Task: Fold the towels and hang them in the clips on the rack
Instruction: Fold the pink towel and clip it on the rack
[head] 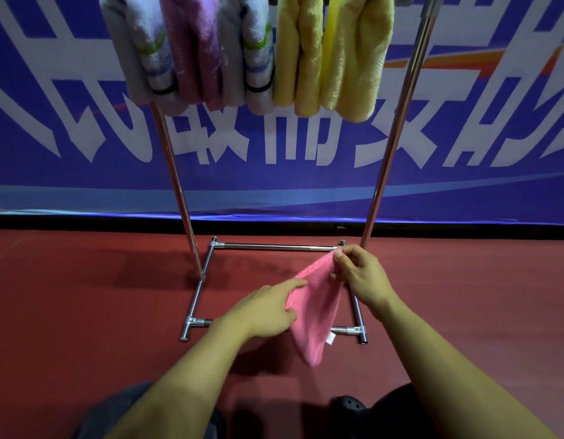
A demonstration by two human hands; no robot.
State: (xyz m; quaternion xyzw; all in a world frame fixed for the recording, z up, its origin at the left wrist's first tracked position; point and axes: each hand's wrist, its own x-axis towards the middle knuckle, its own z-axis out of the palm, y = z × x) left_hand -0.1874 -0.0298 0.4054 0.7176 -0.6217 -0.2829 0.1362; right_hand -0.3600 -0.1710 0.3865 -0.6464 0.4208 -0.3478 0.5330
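Small pink fluffy towel (315, 308) is in mid-air at lower centre of the frame, over the chrome tube rack (391, 153) base, not yet on the rack. A white label shows near its lower right edge.

Right hand (359, 274) pinches the upper corner between thumb and fingertips, fingers curled on the cloth. Left hand (264, 308) holds the left edge: thumb under, index finger stretched along the top of the fabric. Both hands hold the towel; neither is free.

Step in hand, as I read it: folding, before clipping. The towel looks already doubled and hangs in a slack diagonal.

To do it well:
- Pull the top edge taut between both hands so the layers line up.
- Match corners before closing the fold; fluffy pile slips, so pinch through all layers.
- Keep the label inside the fold.
- Aim for a narrow strip like the hung ones.

Hung already, top of the frame: grey and white striped towels (141, 49), a mauve towel (195, 49), yellow fluffy towels (347, 55). The clips themselves are out of view, so I cannot tell which one is free. The gap at upper right beside the yellow towels looks the likely spot.

Risk: lower tail drags on the red floor (84, 296) if the hands drop.
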